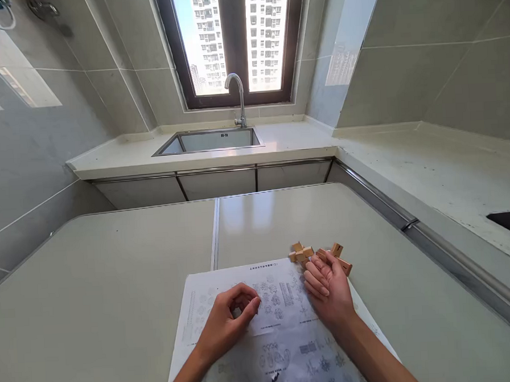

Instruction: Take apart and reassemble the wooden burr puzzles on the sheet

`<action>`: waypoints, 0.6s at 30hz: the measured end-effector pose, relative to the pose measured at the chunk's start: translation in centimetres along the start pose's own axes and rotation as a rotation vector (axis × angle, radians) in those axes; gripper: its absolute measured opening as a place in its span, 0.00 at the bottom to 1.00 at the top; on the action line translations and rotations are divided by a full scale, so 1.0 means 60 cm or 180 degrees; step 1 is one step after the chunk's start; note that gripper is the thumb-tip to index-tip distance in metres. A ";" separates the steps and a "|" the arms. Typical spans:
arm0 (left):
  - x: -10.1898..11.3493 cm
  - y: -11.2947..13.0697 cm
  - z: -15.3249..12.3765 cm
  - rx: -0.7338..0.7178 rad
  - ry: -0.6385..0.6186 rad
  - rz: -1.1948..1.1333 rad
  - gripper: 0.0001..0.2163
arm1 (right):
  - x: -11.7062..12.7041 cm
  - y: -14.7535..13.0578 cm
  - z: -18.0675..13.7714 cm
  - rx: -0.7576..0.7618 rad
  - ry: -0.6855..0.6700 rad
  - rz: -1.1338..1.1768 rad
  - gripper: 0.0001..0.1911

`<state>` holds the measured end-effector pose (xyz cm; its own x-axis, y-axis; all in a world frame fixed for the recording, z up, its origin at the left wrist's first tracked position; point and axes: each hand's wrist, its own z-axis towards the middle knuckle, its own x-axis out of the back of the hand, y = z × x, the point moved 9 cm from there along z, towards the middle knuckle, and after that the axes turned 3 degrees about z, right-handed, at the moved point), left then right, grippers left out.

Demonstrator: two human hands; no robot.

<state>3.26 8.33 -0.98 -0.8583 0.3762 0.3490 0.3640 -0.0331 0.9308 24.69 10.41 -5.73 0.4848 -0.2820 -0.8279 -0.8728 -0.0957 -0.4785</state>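
My left hand (232, 317) hovers over a printed instruction sheet (254, 331), its fingers curled towards the thumb with nothing visible in them. At the sheet's upper right corner, my right hand (328, 287) is turned partly palm up, fingers bent in. Its thumb and forefinger are at a notched wooden puzzle piece (345, 265), which the fingers partly cover. Just beyond lies another wooden piece (337, 250). Left of the fingertips sits a small cluster of interlocked wooden pieces (301, 253). Line drawings of puzzle parts cover the sheet.
The pale table (115, 289) has a seam strip (215, 233) running away from me. Small dark bits (275, 377) lie on the sheet near its front. Beyond the table are a counter (286, 137), a sink (218, 140) and a faucet (240, 100). Another counter (441, 164) runs along the right.
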 end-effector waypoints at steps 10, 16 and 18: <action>-0.001 -0.003 0.000 0.0021 -0.0039 -0.0003 0.14 | 0.006 -0.011 -0.005 0.0178 0.0189 -0.0017 0.18; -0.002 0.000 0.000 0.0012 -0.0056 0.0016 0.15 | -0.019 -0.021 -0.025 0.0673 -0.0025 -0.0924 0.21; -0.003 0.000 -0.001 0.0005 -0.0071 -0.0003 0.15 | -0.023 -0.010 -0.032 0.0766 -0.0250 -0.1503 0.22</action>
<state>3.39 8.24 -1.00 -0.8503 0.3967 0.3458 0.3639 -0.0314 0.9309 24.41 9.00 -3.71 0.8324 -0.1881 -0.5212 -0.5257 0.0293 -0.8501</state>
